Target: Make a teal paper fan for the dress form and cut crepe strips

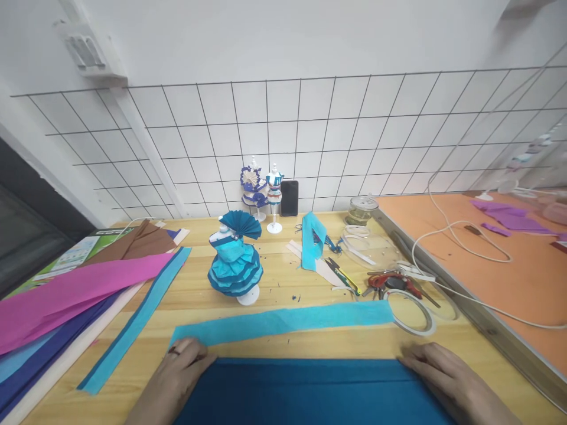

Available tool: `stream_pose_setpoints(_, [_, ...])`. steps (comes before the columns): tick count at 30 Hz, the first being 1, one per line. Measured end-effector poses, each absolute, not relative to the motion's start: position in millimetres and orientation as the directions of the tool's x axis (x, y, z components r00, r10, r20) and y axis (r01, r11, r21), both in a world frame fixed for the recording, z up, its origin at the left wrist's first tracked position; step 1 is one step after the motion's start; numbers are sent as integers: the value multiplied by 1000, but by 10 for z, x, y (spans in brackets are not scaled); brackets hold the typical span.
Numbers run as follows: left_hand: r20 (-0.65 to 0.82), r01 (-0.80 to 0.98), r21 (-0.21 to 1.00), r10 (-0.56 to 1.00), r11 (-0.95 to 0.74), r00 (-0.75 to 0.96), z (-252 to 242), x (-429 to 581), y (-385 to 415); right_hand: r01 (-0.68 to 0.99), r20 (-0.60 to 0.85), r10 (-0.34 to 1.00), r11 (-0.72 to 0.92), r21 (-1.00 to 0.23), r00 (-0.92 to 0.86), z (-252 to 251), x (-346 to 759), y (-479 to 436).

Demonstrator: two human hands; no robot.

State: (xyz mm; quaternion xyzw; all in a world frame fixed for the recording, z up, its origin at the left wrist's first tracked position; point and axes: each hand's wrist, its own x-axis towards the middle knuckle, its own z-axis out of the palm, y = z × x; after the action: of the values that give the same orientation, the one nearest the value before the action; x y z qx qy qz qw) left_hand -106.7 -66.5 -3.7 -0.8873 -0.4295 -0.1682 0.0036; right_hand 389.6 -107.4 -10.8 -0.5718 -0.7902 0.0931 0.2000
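Note:
A wide dark blue sheet, apparently crepe paper (305, 395), lies at the table's front edge with a crease running along its far side. My left hand (183, 372) pinches its far left corner, partly covering the end of a light blue paper strip (283, 320). At the far right corner, my right hand (443, 375) grips the sheet between thumb and fingers. Beyond the strip stands a small dress form (235, 257) wearing a ruffled light and dark blue paper dress with a pleated fan on top.
Coloured paper sheets (84, 280) and a narrow blue strip (137, 321) lie left. Two small dress forms (274, 198) and a phone (289, 198) stand at the wall. Right are a yellow-handled cutter (343, 275), red-handled scissors (401, 284), a tape roll (430, 324), a glass jar (362, 210) and a cable (482, 307).

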Motion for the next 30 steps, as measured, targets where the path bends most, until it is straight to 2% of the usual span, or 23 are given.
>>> stream_pose_setpoints(5, [338,771,-50,716,-635,611,-140,-1129,-736,879,168,937,347,-327,-307,-137,3925,-1105])
stream_pose_setpoints(8, [327,772,-102,712,-628,622,-176,-1151,-765,893,136,934,357,-274,-331,-183,3962,-1137])
stream_pose_setpoints(17, [358,781,-103,709,-616,607,-210,-1179,-816,889,194,897,428,-161,-397,-213,3999,-1154])
stream_pose_setpoints(22, [313,787,-129,728,-603,610,-217,-1201,-821,877,214,867,474,-79,-450,-259,4043,-1162])
stream_pose_setpoints(30, [358,783,-159,704,-601,613,-149,-1191,-805,882,270,869,458,-115,-416,-235,3974,-1174])
